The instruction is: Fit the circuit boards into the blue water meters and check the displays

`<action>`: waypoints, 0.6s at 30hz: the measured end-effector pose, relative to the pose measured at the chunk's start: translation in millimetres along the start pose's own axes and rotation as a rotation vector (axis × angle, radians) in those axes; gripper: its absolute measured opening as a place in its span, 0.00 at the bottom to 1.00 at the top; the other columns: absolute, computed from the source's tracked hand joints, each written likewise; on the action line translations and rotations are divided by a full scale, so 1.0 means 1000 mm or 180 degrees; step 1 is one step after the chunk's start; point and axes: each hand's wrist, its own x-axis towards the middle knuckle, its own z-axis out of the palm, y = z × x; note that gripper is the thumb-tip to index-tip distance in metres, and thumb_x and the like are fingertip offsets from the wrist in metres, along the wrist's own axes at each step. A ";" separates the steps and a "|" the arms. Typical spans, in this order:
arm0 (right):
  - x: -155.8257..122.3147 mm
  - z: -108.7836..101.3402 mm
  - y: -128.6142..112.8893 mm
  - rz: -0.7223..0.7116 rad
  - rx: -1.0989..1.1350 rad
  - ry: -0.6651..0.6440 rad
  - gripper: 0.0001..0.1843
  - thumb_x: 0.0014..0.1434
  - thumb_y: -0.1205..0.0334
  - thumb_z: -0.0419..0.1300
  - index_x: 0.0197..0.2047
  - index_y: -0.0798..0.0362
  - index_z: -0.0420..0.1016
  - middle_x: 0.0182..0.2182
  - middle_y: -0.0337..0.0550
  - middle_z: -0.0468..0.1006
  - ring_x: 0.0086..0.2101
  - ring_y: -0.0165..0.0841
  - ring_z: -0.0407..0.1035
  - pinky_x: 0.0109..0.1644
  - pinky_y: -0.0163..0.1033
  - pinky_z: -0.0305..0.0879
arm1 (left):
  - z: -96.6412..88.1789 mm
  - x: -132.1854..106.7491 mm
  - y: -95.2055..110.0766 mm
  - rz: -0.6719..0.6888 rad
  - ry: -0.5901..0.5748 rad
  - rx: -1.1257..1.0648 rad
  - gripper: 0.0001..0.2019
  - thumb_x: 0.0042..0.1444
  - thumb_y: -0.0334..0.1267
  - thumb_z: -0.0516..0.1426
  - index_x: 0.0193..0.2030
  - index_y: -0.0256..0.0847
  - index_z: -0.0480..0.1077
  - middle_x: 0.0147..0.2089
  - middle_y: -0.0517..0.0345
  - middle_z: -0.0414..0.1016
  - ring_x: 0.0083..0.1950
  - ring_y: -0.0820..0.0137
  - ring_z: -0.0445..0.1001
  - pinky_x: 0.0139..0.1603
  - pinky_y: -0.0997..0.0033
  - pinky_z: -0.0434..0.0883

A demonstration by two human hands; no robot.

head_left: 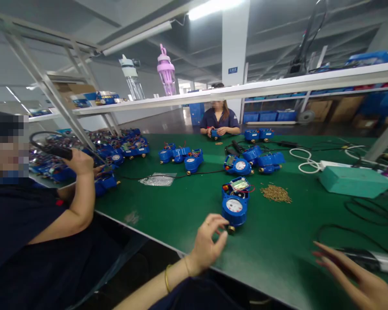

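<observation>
A blue water meter (235, 203) with a round white dial and an exposed circuit board lies on the green table (181, 206). My left hand (208, 244) hovers just in front of it, fingers curled loosely near its brass fitting, holding nothing. At the lower right my right hand (358, 280) has its fingers stretched out beside a grey tool with a black cable (371, 258), touching or nearly touching it.
A pile of small brass screws (276, 193) lies right of the meter, and a teal box (354, 181) beyond it. More blue meters (181, 156) are scattered across the table. One co-worker (35, 224) sits at left holding a black tool; another person (219, 118) works opposite.
</observation>
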 end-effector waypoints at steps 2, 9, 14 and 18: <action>0.032 0.030 -0.042 0.0862 0.1197 -0.0286 0.52 0.45 0.25 0.63 0.62 0.54 0.69 0.46 0.58 0.81 0.45 0.51 0.77 0.56 0.54 0.71 | -0.012 0.037 -0.007 -0.0238 0.0418 -0.0097 0.19 0.53 0.42 0.64 0.52 0.42 0.74 0.57 0.45 0.71 0.54 0.58 0.73 0.55 0.60 0.72; 0.119 0.129 -0.133 0.1588 0.2284 -0.0514 0.48 0.58 0.39 0.62 0.70 0.61 0.55 0.48 0.61 0.80 0.43 0.44 0.79 0.43 0.45 0.77 | 0.007 0.130 -0.058 -0.1244 0.0100 -0.0683 0.30 0.49 0.45 0.69 0.55 0.32 0.68 0.40 0.47 0.78 0.41 0.61 0.77 0.43 0.65 0.73; 0.101 0.138 -0.127 0.1778 0.2389 -0.0513 0.49 0.55 0.43 0.66 0.70 0.62 0.56 0.47 0.59 0.81 0.43 0.45 0.79 0.44 0.44 0.77 | 0.017 0.117 -0.071 -0.1302 -0.0110 -0.0884 0.29 0.54 0.49 0.64 0.58 0.35 0.67 0.32 0.59 0.73 0.37 0.65 0.74 0.41 0.70 0.68; 0.077 0.104 -0.100 0.1872 0.2299 -0.0891 0.48 0.52 0.40 0.68 0.68 0.57 0.62 0.54 0.59 0.77 0.51 0.48 0.76 0.52 0.47 0.76 | 0.025 0.093 -0.076 -0.1370 -0.0257 -0.0934 0.33 0.56 0.49 0.62 0.64 0.37 0.62 0.36 0.57 0.73 0.39 0.65 0.72 0.42 0.71 0.67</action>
